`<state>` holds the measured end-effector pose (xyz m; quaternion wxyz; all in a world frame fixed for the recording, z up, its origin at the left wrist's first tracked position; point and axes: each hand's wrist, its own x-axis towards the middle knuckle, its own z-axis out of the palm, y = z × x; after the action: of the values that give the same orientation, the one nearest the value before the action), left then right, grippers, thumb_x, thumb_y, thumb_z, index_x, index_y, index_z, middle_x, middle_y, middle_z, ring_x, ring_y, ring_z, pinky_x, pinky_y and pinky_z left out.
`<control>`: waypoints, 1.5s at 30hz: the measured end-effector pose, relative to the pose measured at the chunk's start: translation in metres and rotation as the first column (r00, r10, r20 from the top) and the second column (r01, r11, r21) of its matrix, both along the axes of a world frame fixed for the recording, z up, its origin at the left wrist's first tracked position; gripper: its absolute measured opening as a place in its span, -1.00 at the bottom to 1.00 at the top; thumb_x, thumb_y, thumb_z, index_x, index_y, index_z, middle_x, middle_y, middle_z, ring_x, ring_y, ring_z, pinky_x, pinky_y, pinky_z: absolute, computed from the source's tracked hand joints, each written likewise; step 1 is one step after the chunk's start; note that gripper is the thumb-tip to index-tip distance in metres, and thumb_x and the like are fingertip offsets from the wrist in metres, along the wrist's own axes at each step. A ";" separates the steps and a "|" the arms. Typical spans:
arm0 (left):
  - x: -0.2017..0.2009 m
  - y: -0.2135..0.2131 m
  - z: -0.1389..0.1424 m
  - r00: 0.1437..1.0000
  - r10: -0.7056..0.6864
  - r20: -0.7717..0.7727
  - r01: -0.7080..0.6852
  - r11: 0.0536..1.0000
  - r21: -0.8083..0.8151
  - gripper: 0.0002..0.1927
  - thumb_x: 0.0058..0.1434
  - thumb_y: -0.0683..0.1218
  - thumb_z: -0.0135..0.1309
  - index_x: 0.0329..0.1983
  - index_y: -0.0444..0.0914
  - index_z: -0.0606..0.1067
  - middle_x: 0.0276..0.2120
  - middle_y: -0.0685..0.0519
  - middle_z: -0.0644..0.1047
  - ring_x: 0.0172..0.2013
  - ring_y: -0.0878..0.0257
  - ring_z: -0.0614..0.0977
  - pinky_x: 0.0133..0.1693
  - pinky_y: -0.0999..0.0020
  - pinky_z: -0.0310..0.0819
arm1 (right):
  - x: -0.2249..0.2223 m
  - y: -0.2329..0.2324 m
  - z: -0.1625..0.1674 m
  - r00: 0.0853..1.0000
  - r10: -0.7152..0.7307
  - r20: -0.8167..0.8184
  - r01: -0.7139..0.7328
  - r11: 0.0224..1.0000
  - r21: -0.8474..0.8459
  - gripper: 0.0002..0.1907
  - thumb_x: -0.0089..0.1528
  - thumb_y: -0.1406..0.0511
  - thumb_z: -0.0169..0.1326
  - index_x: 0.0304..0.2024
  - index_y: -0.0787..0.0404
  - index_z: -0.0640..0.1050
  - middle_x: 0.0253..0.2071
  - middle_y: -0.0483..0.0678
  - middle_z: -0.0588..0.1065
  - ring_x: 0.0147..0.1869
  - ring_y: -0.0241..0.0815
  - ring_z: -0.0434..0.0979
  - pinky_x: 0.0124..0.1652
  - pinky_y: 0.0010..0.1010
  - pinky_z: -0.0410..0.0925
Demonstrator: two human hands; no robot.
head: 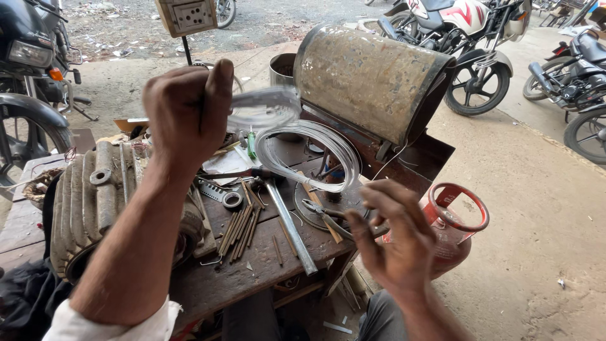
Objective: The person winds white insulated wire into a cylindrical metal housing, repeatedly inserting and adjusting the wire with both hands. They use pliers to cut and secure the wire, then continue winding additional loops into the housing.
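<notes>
Left hand (187, 110) is fisted on the clear tubing coil (303, 148), raised at 11 o'clock. Right hand (394, 237), fingers loosely open and holding nothing, hovers at 5 o'clock. Below: worn wooden bench (252, 268) w/ rods, pliers (325, 215). Beyond, dirt floor, red gas cylinder (451, 227), parked motorbikes (470, 38).

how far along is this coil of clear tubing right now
Several loops of the clear tubing coil already hang together. In hand: the left hand grips the tubing's upper end, blurred, while the right hand hovers open below. The loops are untied, and the pliers lie untouched on the workbench.
</notes>
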<state>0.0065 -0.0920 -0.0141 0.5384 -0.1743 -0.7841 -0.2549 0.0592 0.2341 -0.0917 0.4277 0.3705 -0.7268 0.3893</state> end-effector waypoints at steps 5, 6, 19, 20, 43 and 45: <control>0.044 -0.010 -0.005 0.700 0.649 -0.298 -0.714 0.635 -0.296 -0.37 0.69 0.21 -0.05 -0.59 0.01 0.49 -0.73 0.33 0.33 -0.67 0.53 0.27 -0.57 0.56 0.10 | -0.002 0.013 0.013 0.996 0.079 0.032 -0.078 0.997 -0.003 -0.66 0.37 0.15 0.18 0.09 0.20 0.53 0.07 0.05 0.56 -0.08 -0.28 0.63 -0.29 -0.58 0.53; 0.052 -0.022 -0.005 0.702 0.694 -0.157 -0.706 0.653 -0.274 -0.39 0.65 0.25 -0.02 -0.57 0.00 0.50 -0.74 0.30 0.32 -0.73 0.47 0.25 -0.62 0.50 0.11 | -0.001 0.011 0.013 0.991 0.102 0.083 -0.104 0.994 0.022 -0.66 0.35 0.16 0.19 0.09 0.19 0.55 0.06 0.05 0.57 -0.07 -0.27 0.63 -0.27 -0.58 0.55; 0.210 -0.161 -0.123 0.549 0.733 0.400 -0.774 0.627 -0.087 -0.50 0.61 0.10 -0.11 -0.34 -0.31 0.54 -0.66 0.07 0.44 -0.69 0.33 0.45 -0.59 0.41 0.29 | 0.018 -0.022 0.007 0.935 0.193 0.298 -0.247 0.957 0.152 -0.67 0.22 0.27 0.28 0.01 0.24 0.60 0.00 0.05 0.60 0.05 -0.08 0.67 -0.02 -0.29 0.53; 0.217 -0.154 -0.116 0.563 0.713 0.418 -0.762 0.643 -0.071 -0.49 0.62 0.11 -0.07 -0.35 -0.32 0.54 -0.67 0.06 0.44 -0.68 0.32 0.46 -0.58 0.41 0.30 | 0.019 -0.027 0.008 0.949 0.182 0.259 -0.232 0.957 0.176 -0.67 0.21 0.28 0.28 0.00 0.25 0.61 0.00 0.07 0.59 0.10 -0.02 0.64 0.03 -0.24 0.51; 0.203 0.094 -0.008 0.699 0.123 0.704 0.184 0.921 -0.343 -0.54 0.39 0.30 0.02 -0.27 -0.18 0.48 -0.63 0.10 0.54 -0.61 0.18 0.59 -0.56 0.19 0.46 | 0.062 -0.005 -0.020 0.765 0.465 0.445 -0.592 0.779 0.205 -0.25 0.15 -0.05 0.18 0.22 0.29 0.45 0.09 0.15 0.56 0.25 0.08 0.54 0.18 -0.22 0.37; 0.191 0.111 0.004 0.740 0.040 0.671 0.217 0.931 -0.294 -0.56 0.35 0.28 0.06 -0.21 -0.20 0.47 -0.64 0.09 0.52 -0.61 0.17 0.58 -0.58 0.18 0.42 | 0.065 0.010 -0.024 0.714 0.181 0.676 -0.439 0.868 0.232 -0.45 0.16 0.06 0.22 0.11 0.22 0.60 -0.10 0.01 0.57 -0.03 -0.06 0.55 -0.09 -0.26 0.41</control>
<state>0.1978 0.0187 -0.0106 0.1693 -0.2031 -0.9473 -0.1808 0.1241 0.2442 -0.1158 0.0048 0.4109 -0.8137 0.4111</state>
